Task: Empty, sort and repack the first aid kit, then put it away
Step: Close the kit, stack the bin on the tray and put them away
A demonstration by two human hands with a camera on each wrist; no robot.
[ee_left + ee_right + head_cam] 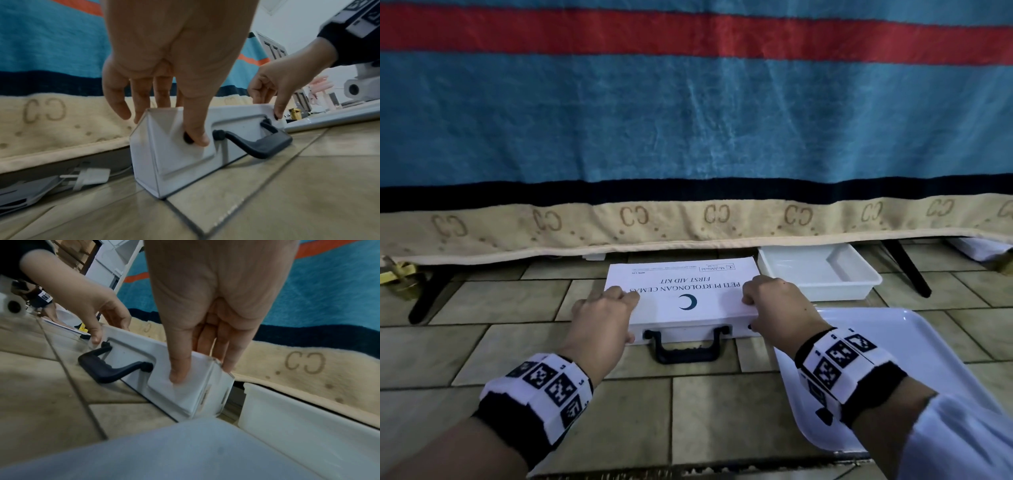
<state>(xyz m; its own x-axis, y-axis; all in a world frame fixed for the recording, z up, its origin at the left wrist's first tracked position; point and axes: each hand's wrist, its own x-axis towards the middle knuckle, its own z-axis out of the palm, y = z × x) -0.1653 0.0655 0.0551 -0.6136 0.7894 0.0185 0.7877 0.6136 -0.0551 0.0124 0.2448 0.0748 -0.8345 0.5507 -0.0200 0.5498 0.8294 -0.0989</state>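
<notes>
The white first aid kit (688, 291) lies flat and closed on the tiled floor, partly under the edge of a hanging blanket. Its black carry handle (686, 349) faces me. My left hand (625, 317) grips the near left corner, fingers on the lid and thumb (197, 136) on the front face beside a black latch knob (187, 140). My right hand (753, 312) grips the near right corner the same way, thumb (179, 369) pressed on the front face, fingers over the lid's edge. The kit's contents are hidden.
A striped blanket (688, 120) hangs over a low frame with black legs (428, 298). An empty white tub (822, 274) stands just right of the kit, and a white tray (914, 346) lies under my right forearm. A white plug (90, 177) lies under the frame.
</notes>
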